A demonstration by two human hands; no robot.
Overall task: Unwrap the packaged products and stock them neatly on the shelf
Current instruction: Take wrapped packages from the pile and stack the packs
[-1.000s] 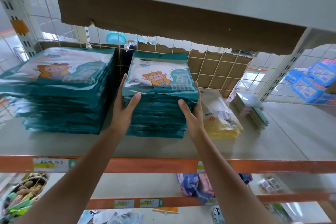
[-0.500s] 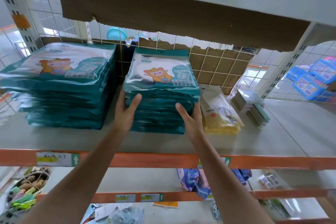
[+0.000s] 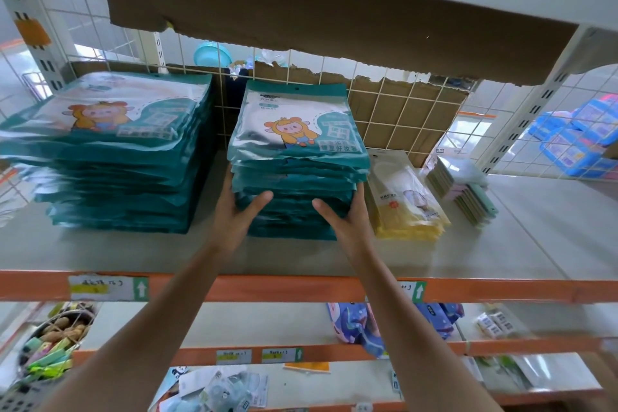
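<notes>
1. Centre of the frame: the left hand (image 3: 234, 222) and right hand (image 3: 351, 226) press the sides of the middle teal stack (image 3: 294, 164), thumbs across its front;
2. Left: a wider teal stack (image 3: 110, 157); right: yellow packets (image 3: 406, 207); all on the shelf (image 3: 521, 244).

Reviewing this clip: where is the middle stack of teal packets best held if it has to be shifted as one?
By its two side edges, low down, coming from the front, as the left hand and right hand do. The middle stack is loose flat packets, so pressing both sides should keep them aligned.
</notes>
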